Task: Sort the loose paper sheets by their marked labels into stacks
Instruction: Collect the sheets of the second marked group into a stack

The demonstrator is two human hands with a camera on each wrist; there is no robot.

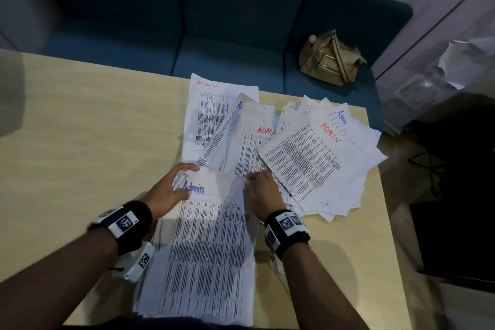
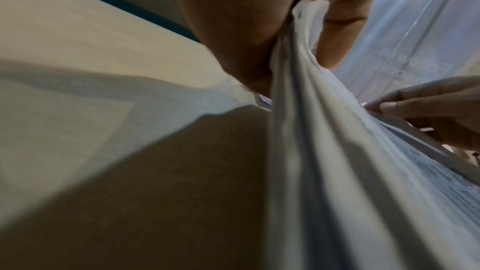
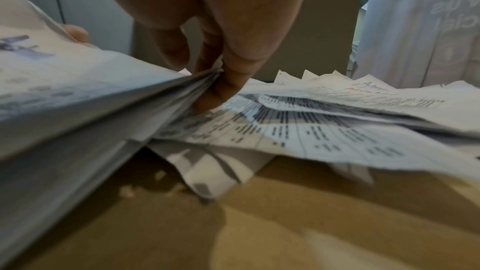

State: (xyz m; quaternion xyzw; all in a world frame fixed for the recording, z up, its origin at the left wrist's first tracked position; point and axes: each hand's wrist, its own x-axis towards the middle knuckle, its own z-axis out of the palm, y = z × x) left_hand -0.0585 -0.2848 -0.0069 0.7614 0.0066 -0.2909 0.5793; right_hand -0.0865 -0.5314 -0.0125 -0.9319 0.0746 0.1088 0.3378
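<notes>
A stack of printed sheets (image 1: 206, 244) topped by one marked "Admin" in blue lies at the table's near edge. My left hand (image 1: 171, 190) grips its top left corner, thumb and fingers pinching the paper (image 2: 306, 52). My right hand (image 1: 261, 191) pinches the stack's top right corner (image 3: 202, 87) between thumb and fingers. Beyond them lie loose sheets: one marked "ADMIN" in red (image 1: 211, 104), a fanned pile (image 1: 318, 158) with red "ADMIN" and blue "Admin" labels at the right.
The wooden table (image 1: 88, 126) has bare room on its left half. A blue sofa (image 1: 219, 35) stands behind it with a tan handbag (image 1: 330, 57) on its seat. Small paper scraps (image 3: 130, 190) lie on the table under the lifted stack.
</notes>
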